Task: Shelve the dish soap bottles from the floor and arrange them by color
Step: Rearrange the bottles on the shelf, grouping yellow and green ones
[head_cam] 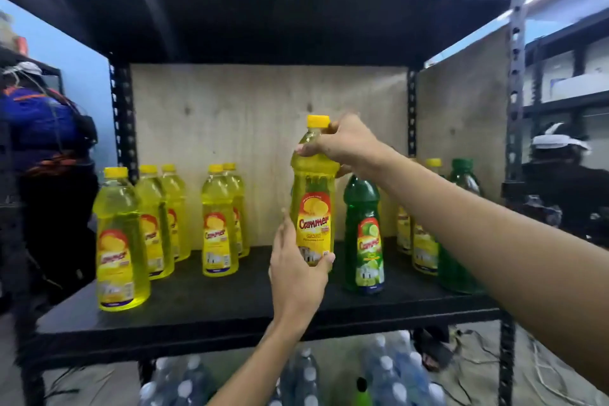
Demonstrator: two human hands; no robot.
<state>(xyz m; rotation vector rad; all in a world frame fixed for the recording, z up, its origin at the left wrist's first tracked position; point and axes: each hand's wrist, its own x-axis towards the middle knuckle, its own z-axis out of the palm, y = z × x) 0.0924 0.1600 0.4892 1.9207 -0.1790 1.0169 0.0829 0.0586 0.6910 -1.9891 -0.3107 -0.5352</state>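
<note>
Fingers (309,148) of the right hand (346,145) wrap the neck of a yellow soap bottle (313,208), while the left hand (296,270) cups its base from below. Both hands grip it upright, long axis vertical, seemingly just above the black shelf (230,300). A green bottle (362,237) stands just beside it on the right; the yellow bottles (217,224) are grouped to the left, with open shelf between, likely room to set it down there.
</note>
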